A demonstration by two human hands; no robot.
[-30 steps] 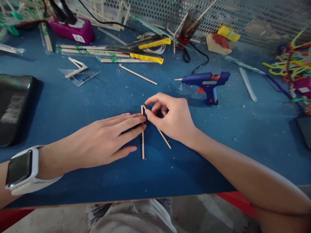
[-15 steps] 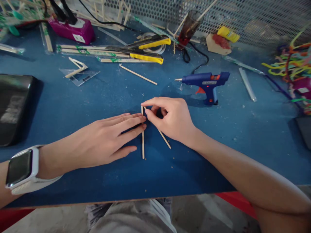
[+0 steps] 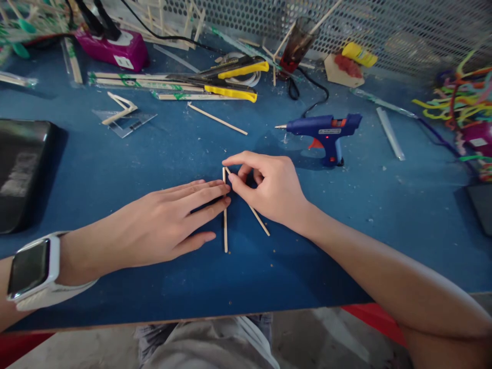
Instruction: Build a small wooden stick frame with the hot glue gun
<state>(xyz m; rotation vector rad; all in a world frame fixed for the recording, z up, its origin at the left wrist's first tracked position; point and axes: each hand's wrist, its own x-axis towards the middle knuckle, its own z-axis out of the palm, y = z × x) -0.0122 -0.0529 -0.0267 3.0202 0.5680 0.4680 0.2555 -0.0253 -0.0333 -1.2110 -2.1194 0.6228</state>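
Note:
Two thin wooden sticks lie on the blue table, their far ends meeting at a point and their near ends spread apart. My left hand (image 3: 172, 220) lies flat from the left, fingers outstretched, with the fingertips on the left wooden stick (image 3: 225, 230). From the other side, my right hand (image 3: 271, 182) has its thumb against the right wooden stick (image 3: 259, 220) near the joint, other fingers curled behind it. Its index fingertip hovers just above the meeting ends. The middle of the right stick is hidden under this hand.
A blue glue gun (image 3: 326, 130) lies beyond my right hand. A loose stick (image 3: 217, 118), yellow-handled cutters (image 3: 230, 92) and a glued stick piece on a clear set square (image 3: 128, 125) lie farther back. A black tray-like object (image 3: 23, 174) sits left; a purple power strip (image 3: 115, 48) stands behind.
My right index fingertip has lifted slightly off the stick ends. The left hand and both sticks stay in place; the view shifts very slightly.

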